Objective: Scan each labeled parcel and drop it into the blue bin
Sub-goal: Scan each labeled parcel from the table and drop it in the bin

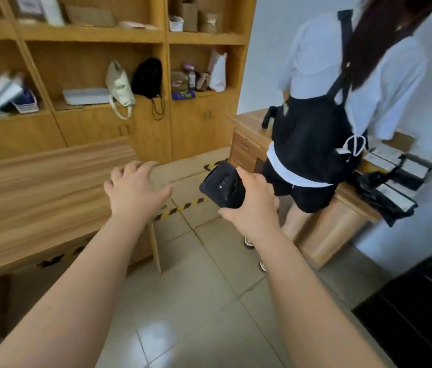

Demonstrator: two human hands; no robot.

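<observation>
- Over the floor [204,288], my right grip [252,208] is clasping the scanner [222,187].
- Left grip [135,189] is hovering spread.
- Parcels [392,199] are lying rightward, nearer my right grip.

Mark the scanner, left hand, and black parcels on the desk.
black handheld scanner [222,187], head view, back face.
left hand [135,189], head view, back of hand.
black parcels [380,203], head view, nearest bag's black wrap.

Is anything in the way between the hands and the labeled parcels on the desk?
Yes. Another person stands against the desk, right between the labeled parcels and the hands. The left hand is empty, and the right hand holds the scanner. No blue bin is in view.
</observation>
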